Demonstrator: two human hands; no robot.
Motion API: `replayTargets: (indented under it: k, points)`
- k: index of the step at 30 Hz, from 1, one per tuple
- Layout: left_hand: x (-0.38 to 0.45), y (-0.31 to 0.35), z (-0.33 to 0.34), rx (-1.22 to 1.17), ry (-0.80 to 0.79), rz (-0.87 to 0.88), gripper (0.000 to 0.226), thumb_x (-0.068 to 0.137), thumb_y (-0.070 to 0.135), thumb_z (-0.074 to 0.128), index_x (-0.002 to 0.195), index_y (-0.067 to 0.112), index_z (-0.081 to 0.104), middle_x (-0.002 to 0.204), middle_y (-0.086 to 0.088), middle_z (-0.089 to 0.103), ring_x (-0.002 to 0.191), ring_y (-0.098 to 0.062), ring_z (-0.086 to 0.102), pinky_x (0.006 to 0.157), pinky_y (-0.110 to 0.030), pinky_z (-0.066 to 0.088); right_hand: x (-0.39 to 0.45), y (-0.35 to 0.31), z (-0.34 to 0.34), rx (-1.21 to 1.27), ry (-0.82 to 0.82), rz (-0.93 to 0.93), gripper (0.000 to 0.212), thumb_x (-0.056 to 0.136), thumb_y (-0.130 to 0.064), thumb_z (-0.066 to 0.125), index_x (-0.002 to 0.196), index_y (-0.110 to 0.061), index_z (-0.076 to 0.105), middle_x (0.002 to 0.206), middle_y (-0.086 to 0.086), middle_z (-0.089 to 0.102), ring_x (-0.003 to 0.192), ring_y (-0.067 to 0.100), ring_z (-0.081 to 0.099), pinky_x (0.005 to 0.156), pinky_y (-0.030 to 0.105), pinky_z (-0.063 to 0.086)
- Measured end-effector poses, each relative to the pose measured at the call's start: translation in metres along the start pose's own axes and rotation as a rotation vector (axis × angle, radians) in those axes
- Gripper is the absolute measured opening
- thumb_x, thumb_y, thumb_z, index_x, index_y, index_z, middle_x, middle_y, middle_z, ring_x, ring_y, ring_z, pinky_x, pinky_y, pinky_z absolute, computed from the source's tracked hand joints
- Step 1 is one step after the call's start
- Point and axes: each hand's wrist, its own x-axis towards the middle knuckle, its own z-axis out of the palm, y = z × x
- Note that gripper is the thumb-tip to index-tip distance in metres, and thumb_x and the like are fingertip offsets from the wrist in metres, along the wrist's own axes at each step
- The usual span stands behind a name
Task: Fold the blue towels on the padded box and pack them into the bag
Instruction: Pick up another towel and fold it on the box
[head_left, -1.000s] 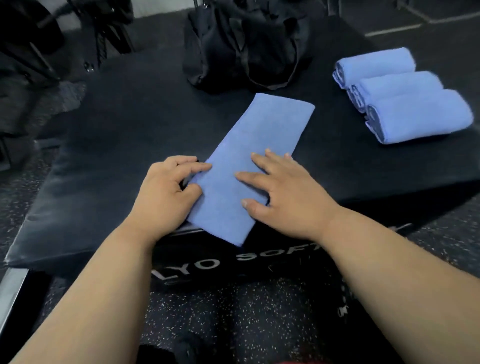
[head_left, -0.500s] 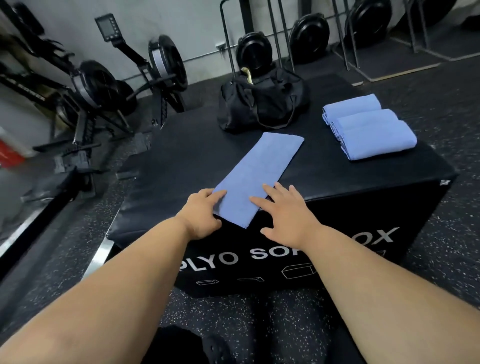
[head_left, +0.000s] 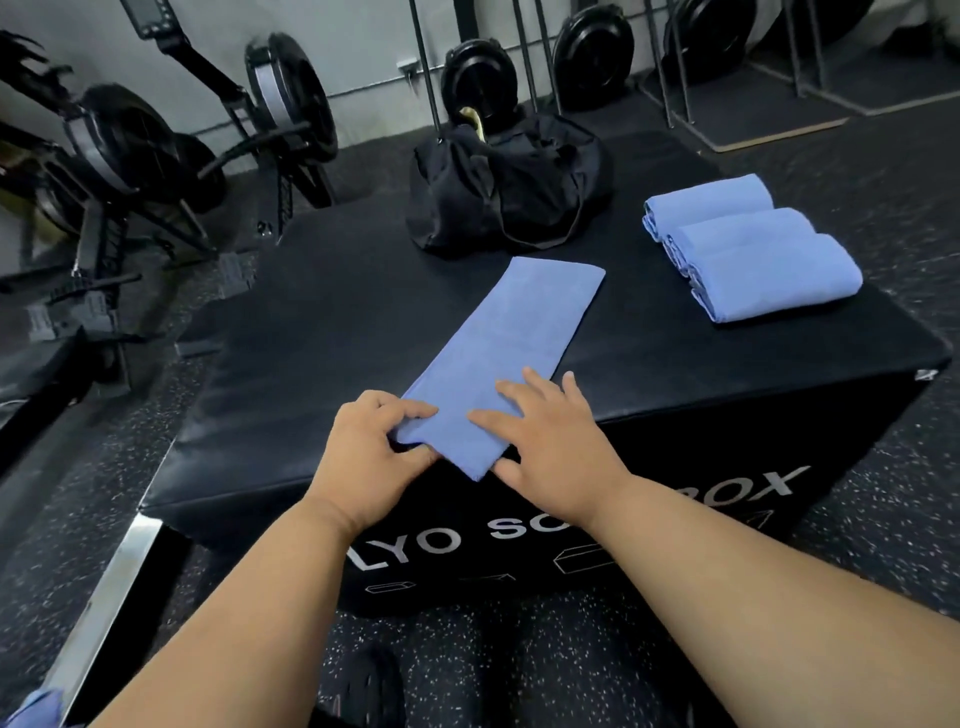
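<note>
A blue towel (head_left: 511, 343) folded into a long strip lies diagonally on the black padded box (head_left: 322, 332). Its near end reaches the box's front edge. My left hand (head_left: 371, 452) pinches the near left corner of the strip between thumb and fingers. My right hand (head_left: 550, 441) rests on the near end with fingers spread flat and the thumb at the strip's near edge. Three folded blue towels (head_left: 748, 249) lie side by side at the box's right. A black duffel bag (head_left: 509, 182) sits at the back of the box.
Rowing machines (head_left: 156, 145) stand to the left on the speckled rubber floor. Black weight plates on racks (head_left: 592, 47) line the back wall. A metal rail (head_left: 114, 587) runs along the floor at lower left, with a bit of blue cloth (head_left: 36, 709) at the bottom left corner.
The view has lifted and pulled back from the box. My left hand now pinches the towel's near left corner, and the near end sits slightly raised.
</note>
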Motion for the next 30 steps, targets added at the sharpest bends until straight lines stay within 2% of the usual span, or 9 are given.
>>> replayTargets:
  k: [3,6,9,13,16,18,22,26,30]
  points:
    - [-0.003,-0.001,0.002,-0.013,0.064,0.056,0.031,0.087,0.023,0.084,0.098,0.05,0.073,0.109,0.017,0.056,0.107,-0.005,0.058,0.093,-0.023,0.05,0.001,0.0,-0.001,0.048,0.05,-0.028,0.041,0.094,-0.04,0.057,0.131,-0.032,0.073,0.139,0.008,0.065,0.137,0.041,0.053,0.113,0.069,0.037]
    - [-0.021,-0.002,0.0,0.022,0.092,0.113,0.018,0.089,0.028,0.082,0.091,0.043,0.073,0.135,0.015,0.05,0.129,-0.006,0.045,0.101,-0.021,0.041,-0.015,0.001,-0.007,0.185,0.032,0.007,0.048,0.097,-0.047,0.042,0.131,-0.034,0.073,0.144,-0.003,0.063,0.145,0.03,0.047,0.123,0.056,0.024]
    - [-0.033,0.005,-0.004,0.021,0.106,0.218,0.02,0.085,0.031,0.084,0.099,0.04,0.074,0.15,0.012,0.045,0.144,-0.008,0.033,0.112,-0.017,0.026,-0.033,-0.002,-0.021,0.287,-0.027,0.103,0.056,0.097,-0.057,0.034,0.137,-0.037,0.068,0.152,-0.016,0.056,0.153,0.012,0.035,0.13,0.04,0.013]
    - [-0.03,0.016,-0.004,0.068,-0.078,0.383,0.055,0.077,0.033,0.08,0.13,0.039,0.07,0.146,0.014,0.053,0.14,-0.008,0.042,0.118,-0.027,0.032,-0.052,0.001,-0.04,0.36,0.075,0.197,0.034,0.101,-0.039,0.061,0.132,-0.03,0.072,0.139,-0.022,0.065,0.143,0.0,0.046,0.124,0.031,0.032]
    - [-0.029,0.016,0.004,0.045,-0.154,0.413,0.047,0.075,0.025,0.077,0.119,0.041,0.075,0.131,0.022,0.064,0.129,0.002,0.051,0.112,-0.025,0.039,-0.065,0.006,-0.049,0.35,0.147,0.263,0.027,0.097,-0.026,0.07,0.122,-0.031,0.076,0.125,-0.03,0.065,0.132,-0.011,0.048,0.115,0.021,0.037]
    - [-0.028,0.016,0.005,0.0,-0.15,0.367,0.033,0.084,0.019,0.08,0.109,0.041,0.078,0.121,0.029,0.068,0.125,0.004,0.055,0.107,-0.023,0.043,-0.069,0.007,-0.054,0.31,0.193,0.248,0.03,0.086,-0.027,0.071,0.115,-0.033,0.075,0.119,-0.027,0.068,0.126,-0.006,0.054,0.109,0.021,0.041]
    - [-0.024,0.021,0.0,-0.097,-0.098,0.341,0.028,0.092,0.014,0.078,0.102,0.04,0.078,0.114,0.036,0.067,0.114,0.004,0.057,0.098,-0.009,0.039,-0.065,-0.002,-0.053,0.219,0.152,0.057,0.048,0.077,-0.036,0.083,0.123,-0.028,0.07,0.123,-0.017,0.065,0.118,0.007,0.057,0.107,0.02,0.04]
    - [-0.015,0.021,-0.005,-0.155,-0.155,0.257,0.02,0.09,0.022,0.079,0.098,0.041,0.078,0.107,0.029,0.071,0.114,-0.002,0.059,0.091,-0.01,0.041,-0.056,-0.002,-0.047,0.257,0.253,0.029,0.016,0.085,-0.02,0.078,0.1,-0.026,0.075,0.104,-0.015,0.07,0.1,0.012,0.064,0.093,0.031,0.048]
    - [-0.007,0.022,-0.001,-0.164,-0.179,0.296,0.029,0.079,0.021,0.091,0.1,0.037,0.079,0.106,0.023,0.071,0.116,-0.004,0.056,0.096,-0.013,0.042,-0.055,0.006,-0.051,0.42,0.202,0.168,0.021,0.092,-0.012,0.078,0.098,-0.032,0.076,0.095,-0.017,0.071,0.094,0.014,0.066,0.083,0.03,0.05]
